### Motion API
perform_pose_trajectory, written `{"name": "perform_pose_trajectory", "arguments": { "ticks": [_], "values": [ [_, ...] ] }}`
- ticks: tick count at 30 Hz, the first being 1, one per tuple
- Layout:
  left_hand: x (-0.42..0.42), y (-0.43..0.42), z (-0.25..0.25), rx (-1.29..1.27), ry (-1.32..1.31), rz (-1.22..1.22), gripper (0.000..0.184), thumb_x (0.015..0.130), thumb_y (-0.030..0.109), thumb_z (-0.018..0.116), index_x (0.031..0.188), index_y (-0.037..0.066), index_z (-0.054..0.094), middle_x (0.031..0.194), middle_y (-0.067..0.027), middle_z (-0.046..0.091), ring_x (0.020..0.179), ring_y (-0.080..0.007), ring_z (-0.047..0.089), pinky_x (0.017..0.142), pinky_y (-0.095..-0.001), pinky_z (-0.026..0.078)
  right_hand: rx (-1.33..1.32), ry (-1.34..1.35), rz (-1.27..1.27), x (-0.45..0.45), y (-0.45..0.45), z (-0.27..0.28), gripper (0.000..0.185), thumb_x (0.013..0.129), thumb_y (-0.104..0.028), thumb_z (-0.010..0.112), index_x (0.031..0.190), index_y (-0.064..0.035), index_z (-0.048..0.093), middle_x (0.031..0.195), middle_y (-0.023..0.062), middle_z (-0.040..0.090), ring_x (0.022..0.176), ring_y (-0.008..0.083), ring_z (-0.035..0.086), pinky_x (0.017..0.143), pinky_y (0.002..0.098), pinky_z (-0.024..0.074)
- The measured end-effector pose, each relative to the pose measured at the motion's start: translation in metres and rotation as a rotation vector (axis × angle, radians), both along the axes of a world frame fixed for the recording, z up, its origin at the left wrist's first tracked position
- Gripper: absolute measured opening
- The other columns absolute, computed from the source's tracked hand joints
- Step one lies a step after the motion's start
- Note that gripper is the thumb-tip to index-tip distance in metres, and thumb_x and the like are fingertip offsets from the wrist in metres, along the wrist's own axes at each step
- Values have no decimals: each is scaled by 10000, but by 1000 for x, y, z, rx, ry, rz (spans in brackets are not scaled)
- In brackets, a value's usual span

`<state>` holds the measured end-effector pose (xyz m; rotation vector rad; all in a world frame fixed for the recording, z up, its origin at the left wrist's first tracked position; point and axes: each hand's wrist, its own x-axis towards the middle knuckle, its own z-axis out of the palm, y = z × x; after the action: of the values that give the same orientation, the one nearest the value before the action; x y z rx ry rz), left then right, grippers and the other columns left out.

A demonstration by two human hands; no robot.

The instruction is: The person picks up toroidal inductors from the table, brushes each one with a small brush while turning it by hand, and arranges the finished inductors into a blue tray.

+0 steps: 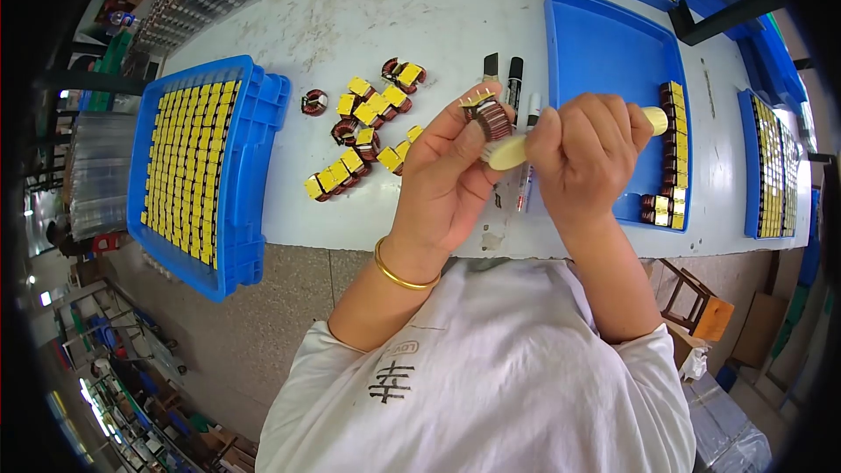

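While the left hand holds in its grip 1 reddish-brown, wire-wound coil above the white tabletop, the right hand has its grip tight around 1 pale-yellow brush.

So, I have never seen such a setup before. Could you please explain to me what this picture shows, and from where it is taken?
There is no machine here, only a person's two bare hands. The single picture comes from a camera worn on the head, looking forward and down. The left hand holds a wire-wound coil. The right hand grips what looks like a pale-handled brush, its head close to the coil. On the white table lie loose coils, most with yellow tops, and a black marker. The blue crate at left holds many rows of yellow-topped parts; the blue tray at right holds some along one side.
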<state>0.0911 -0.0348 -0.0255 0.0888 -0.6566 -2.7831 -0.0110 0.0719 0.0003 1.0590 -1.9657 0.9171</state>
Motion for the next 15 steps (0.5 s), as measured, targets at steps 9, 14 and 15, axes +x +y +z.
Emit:
{"name": "perform_pose_trajectory", "arguments": {
  "ticks": [9,14,15],
  "values": [
    [-1,1,-4,60,11,22,423,944,99,549,1340,21,420,1171,-98,581,1044,-183,598,986,-377,491,58,-58,-25,-10,19,7,198,750,-193,722,670,-139,550,644,5,470,637,187,452,693,326,290],
    [-4,4,-4,54,-60,-44,436,948,119,551,1351,17,417,1180,-92,582,1022,-192,609,912,-335,514,67,-84,91,15,11,-11,299,598,-228,754,871,-139,671,732,-10,490,698,175,467,745,317,294],
    [-3,3,5,74,-61,-66,435,951,127,548,1352,14,420,1182,-94,583,1015,-195,613,894,-326,519,37,-79,82,16,9,-13,403,543,-181,728,942,-139,692,728,-14,482,702,172,466,744,315,294]
  ]
}}
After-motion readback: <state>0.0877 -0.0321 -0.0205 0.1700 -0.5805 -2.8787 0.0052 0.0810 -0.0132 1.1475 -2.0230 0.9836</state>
